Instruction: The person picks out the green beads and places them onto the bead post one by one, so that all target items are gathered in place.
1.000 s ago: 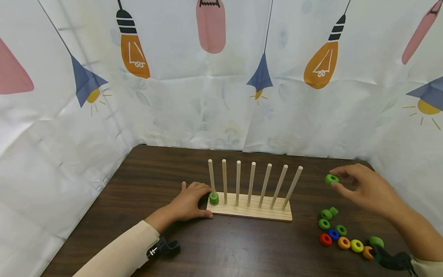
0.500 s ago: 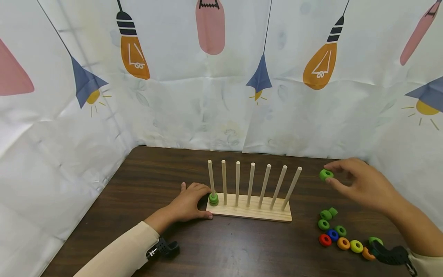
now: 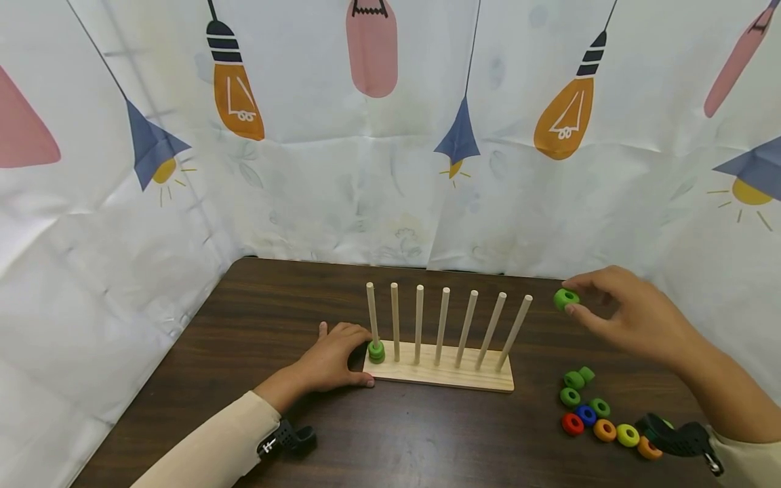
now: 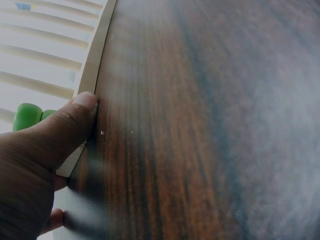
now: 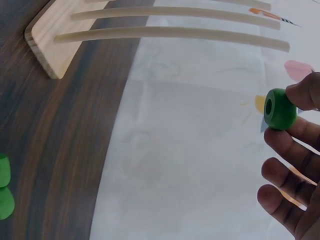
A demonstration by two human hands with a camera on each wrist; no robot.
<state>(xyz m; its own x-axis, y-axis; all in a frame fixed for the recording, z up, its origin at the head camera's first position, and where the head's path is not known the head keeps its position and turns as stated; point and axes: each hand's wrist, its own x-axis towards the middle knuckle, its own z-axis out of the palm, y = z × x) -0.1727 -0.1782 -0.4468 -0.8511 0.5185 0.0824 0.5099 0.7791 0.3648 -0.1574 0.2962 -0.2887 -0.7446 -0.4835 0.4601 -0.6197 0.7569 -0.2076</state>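
Observation:
A wooden peg board (image 3: pixel 439 369) with a row of several upright pegs stands on the table. Green beads (image 3: pixel 376 351) sit stacked low on its leftmost peg. My left hand (image 3: pixel 332 356) grips the left end of the board, thumb on the front edge in the left wrist view. Between thumb and fingertips, my right hand (image 3: pixel 631 315) pinches a green bead (image 3: pixel 566 299) in the air, right of the rightmost peg. In the right wrist view that green bead (image 5: pixel 280 109) shows its hole, and the other fingers are spread.
Loose beads lie on the dark table (image 3: pixel 293 427) at the right: several green ones (image 3: pixel 570 397), a blue one (image 3: pixel 586 415), a red one (image 3: pixel 573 424), a yellow one (image 3: pixel 628 435) and orange ones (image 3: pixel 605 430). A printed white cloth (image 3: pixel 360 196) hangs behind the table.
My right hand has moved left and slightly up with the green bead, closer to the pegs. My left hand has stayed on the board.

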